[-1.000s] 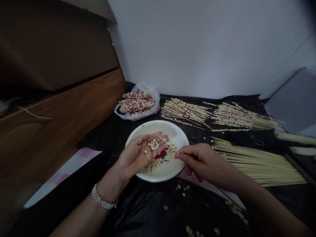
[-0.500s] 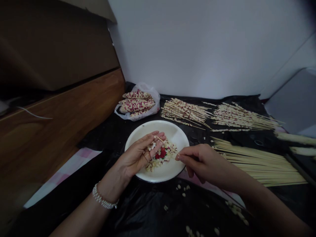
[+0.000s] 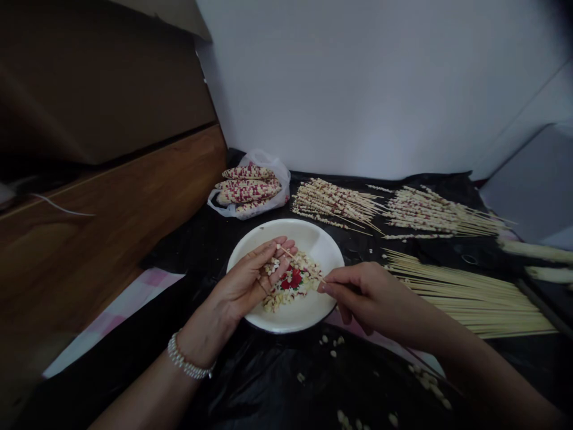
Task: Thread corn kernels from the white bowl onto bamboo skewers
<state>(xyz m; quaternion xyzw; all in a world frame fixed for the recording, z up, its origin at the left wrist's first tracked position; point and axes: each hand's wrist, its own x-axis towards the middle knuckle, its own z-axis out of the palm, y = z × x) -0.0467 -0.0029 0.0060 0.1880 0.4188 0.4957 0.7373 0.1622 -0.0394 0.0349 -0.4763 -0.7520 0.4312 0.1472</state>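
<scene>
My left hand (image 3: 250, 280) is palm up over the white bowl (image 3: 242, 242), cupped around several loose corn kernels (image 3: 271, 267). Its thumb and fingertips are at the tip of a thin wooden skewer (image 3: 289, 253), where a pale kernel shows. My right hand (image 3: 358, 289) pinches the skewer farther down, by the bowl's right rim, between thumb and index finger. Pale and dark red kernels (image 3: 286, 298) lie in the bowl, around a red flower printed on its bottom.
Corn cobs (image 3: 248, 190) fill a plastic bag behind the bowl. Two piles of kernel-covered skewers (image 3: 335, 200) lie at the back right, with bare skewers (image 3: 470, 292) nearer. Stray kernels (image 3: 430, 382) dot the black plastic sheet (image 3: 268, 382). A wooden panel (image 3: 134, 203) borders the left.
The skewer has shifted slightly up and left, its tip now against the thumb of my left hand. Both hands have otherwise hardly moved.
</scene>
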